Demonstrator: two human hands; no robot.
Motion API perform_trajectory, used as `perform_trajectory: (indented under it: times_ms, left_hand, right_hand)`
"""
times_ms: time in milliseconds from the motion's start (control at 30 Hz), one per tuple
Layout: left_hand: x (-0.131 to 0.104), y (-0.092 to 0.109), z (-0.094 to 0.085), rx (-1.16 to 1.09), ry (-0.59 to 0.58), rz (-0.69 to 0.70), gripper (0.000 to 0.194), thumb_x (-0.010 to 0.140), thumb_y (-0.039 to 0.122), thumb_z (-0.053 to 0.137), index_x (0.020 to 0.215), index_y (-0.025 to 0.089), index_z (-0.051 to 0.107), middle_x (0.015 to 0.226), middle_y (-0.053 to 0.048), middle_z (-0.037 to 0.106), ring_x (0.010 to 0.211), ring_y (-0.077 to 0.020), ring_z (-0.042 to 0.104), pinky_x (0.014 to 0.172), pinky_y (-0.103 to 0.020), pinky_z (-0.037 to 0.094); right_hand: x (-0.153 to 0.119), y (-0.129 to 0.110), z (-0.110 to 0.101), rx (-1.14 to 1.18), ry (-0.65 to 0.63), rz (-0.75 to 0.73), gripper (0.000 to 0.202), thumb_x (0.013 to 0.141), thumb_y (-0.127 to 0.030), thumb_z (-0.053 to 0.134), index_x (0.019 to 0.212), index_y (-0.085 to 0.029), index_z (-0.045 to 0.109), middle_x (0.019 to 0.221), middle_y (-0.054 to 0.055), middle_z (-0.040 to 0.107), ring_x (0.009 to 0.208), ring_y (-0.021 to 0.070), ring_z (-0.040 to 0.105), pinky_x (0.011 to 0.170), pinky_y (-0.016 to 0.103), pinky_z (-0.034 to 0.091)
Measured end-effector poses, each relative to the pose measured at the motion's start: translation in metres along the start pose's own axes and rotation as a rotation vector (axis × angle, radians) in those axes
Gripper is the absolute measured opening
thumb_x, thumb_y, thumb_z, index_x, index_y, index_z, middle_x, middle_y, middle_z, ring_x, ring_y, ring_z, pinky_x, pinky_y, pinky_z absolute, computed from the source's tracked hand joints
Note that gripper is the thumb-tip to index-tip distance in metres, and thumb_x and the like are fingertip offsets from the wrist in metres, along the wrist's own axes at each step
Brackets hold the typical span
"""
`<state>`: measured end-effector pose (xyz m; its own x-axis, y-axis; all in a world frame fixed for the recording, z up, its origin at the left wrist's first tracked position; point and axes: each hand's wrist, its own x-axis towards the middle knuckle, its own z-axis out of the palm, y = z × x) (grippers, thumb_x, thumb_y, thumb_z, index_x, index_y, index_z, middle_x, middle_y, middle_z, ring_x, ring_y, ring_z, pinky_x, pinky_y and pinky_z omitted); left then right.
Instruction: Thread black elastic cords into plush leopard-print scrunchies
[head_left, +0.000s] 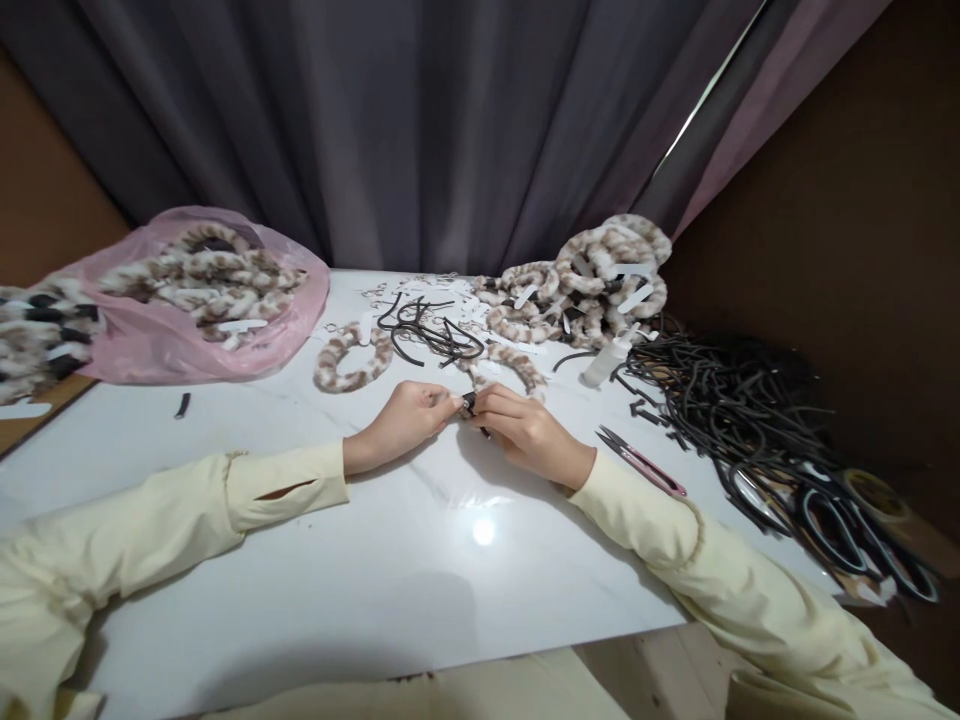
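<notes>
My left hand (pixel 409 422) and my right hand (pixel 529 428) meet over the middle of the table, fingertips pinched on a small black piece (pixel 469 402). Its lower end pokes out under my right fingers; the rest is covered. A brown-and-white fluffy strip (pixel 517 362) curves just behind my right hand, and I cannot tell whether it joins the black piece. Left of it lies a fluffy ring (pixel 352 358) with a white tag. Several black cords (pixel 431 332) are tangled beyond my hands.
A pink plastic bag (pixel 300 330) of fluffy rings stands back left; more fluffy rings (pixel 615 265) are heaped back right. Thread snips (pixel 641 462), a small translucent bottle (pixel 606 360) and a big pile of black cords (pixel 742 400) lie on the right. A short black piece (pixel 182 405) lies left.
</notes>
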<state>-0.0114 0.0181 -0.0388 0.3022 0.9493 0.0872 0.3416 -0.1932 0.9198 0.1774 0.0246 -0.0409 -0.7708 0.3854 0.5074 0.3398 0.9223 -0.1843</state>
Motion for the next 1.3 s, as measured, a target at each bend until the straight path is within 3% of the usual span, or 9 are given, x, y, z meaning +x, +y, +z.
perform_trajectory:
  times_ms: [233,333,500,700,800,900,1067,1133,1300]
  left_hand:
    - [-0.001,-0.002,-0.004,0.177,-0.058,0.13,0.034,0.082,0.033,0.043,0.053,0.015,0.04,0.05,0.005,0.034,0.051,-0.0075,0.031,0.048,-0.02,0.025]
    - [-0.002,-0.004,-0.004,0.246,-0.074,0.212,0.033,0.082,0.032,0.042,0.055,0.014,0.046,0.052,0.004,0.033,0.054,-0.0081,0.029,0.05,-0.02,0.026]
    - [-0.004,-0.005,-0.003,0.299,-0.095,0.286,0.033,0.082,0.03,0.043,0.052,0.015,0.041,0.049,0.006,0.026,0.048,-0.0067,0.024,0.048,-0.02,0.023]
    - [-0.005,-0.005,-0.002,0.326,-0.106,0.314,0.03,0.082,0.029,0.044,0.056,0.015,0.048,0.047,0.006,0.029,0.045,-0.0064,0.025,0.047,-0.021,0.023]
    - [-0.005,-0.004,-0.003,0.289,-0.115,0.278,0.031,0.081,0.03,0.045,0.054,0.015,0.045,0.048,0.006,0.028,0.047,-0.0066,0.025,0.047,-0.021,0.022]
    - [-0.004,-0.002,-0.003,0.191,-0.127,0.156,0.033,0.081,0.032,0.045,0.053,0.015,0.043,0.051,0.005,0.031,0.051,-0.0072,0.028,0.048,-0.021,0.024]
    - [-0.002,0.002,-0.002,0.023,-0.159,-0.03,0.035,0.08,0.037,0.048,0.054,0.015,0.039,0.048,0.005,0.034,0.046,-0.0062,0.028,0.044,-0.02,0.02]
    - [-0.003,0.002,-0.002,-0.011,-0.154,-0.041,0.037,0.079,0.038,0.049,0.053,0.016,0.036,0.047,0.006,0.032,0.045,-0.0057,0.027,0.043,-0.02,0.018]
    - [-0.003,0.002,-0.002,-0.038,-0.155,-0.052,0.036,0.079,0.034,0.05,0.052,0.017,0.032,0.047,0.007,0.031,0.044,-0.0051,0.026,0.042,-0.02,0.018]
  right_hand:
    - [0.001,0.005,-0.003,0.079,0.086,0.064,0.023,0.08,-0.001,0.037,0.084,-0.018,0.053,0.093,0.009,0.06,0.096,0.0184,0.054,0.075,0.031,0.048]
    - [0.001,0.006,-0.001,0.108,0.122,0.155,0.02,0.081,-0.004,0.038,0.085,-0.019,0.051,0.097,0.008,0.061,0.087,0.0156,0.059,0.07,0.027,0.048]
    - [0.002,0.005,0.005,0.059,0.1,0.29,0.016,0.084,-0.011,0.039,0.084,-0.018,0.053,0.083,0.006,0.066,0.074,0.0163,0.062,0.064,0.026,0.046]
    - [0.006,0.003,0.006,0.141,0.091,0.362,0.014,0.078,-0.007,0.041,0.078,-0.019,0.049,0.079,0.005,0.064,0.074,0.0175,0.058,0.066,0.027,0.044]
    - [0.008,0.0,0.005,0.181,0.082,0.392,0.013,0.078,-0.007,0.042,0.077,-0.019,0.047,0.075,0.004,0.062,0.07,0.0165,0.057,0.063,0.026,0.042]
    - [0.01,-0.005,0.007,0.23,0.104,0.42,0.008,0.083,-0.013,0.045,0.087,-0.019,0.045,0.075,0.002,0.059,0.066,0.0148,0.056,0.059,0.025,0.042]
    - [0.008,-0.011,0.013,0.088,0.215,0.43,0.02,0.087,-0.018,0.045,0.106,-0.018,0.039,0.1,0.009,0.055,0.074,0.0143,0.059,0.061,0.025,0.045]
    - [0.007,-0.012,0.012,-0.052,0.172,0.361,0.011,0.089,-0.018,0.041,0.099,-0.018,0.046,0.104,0.01,0.055,0.08,0.0157,0.059,0.063,0.025,0.046]
    - [0.006,-0.013,0.005,-0.183,0.003,0.228,0.018,0.088,-0.01,0.038,0.092,-0.015,0.055,0.099,0.011,0.059,0.078,0.0163,0.059,0.064,0.026,0.047]
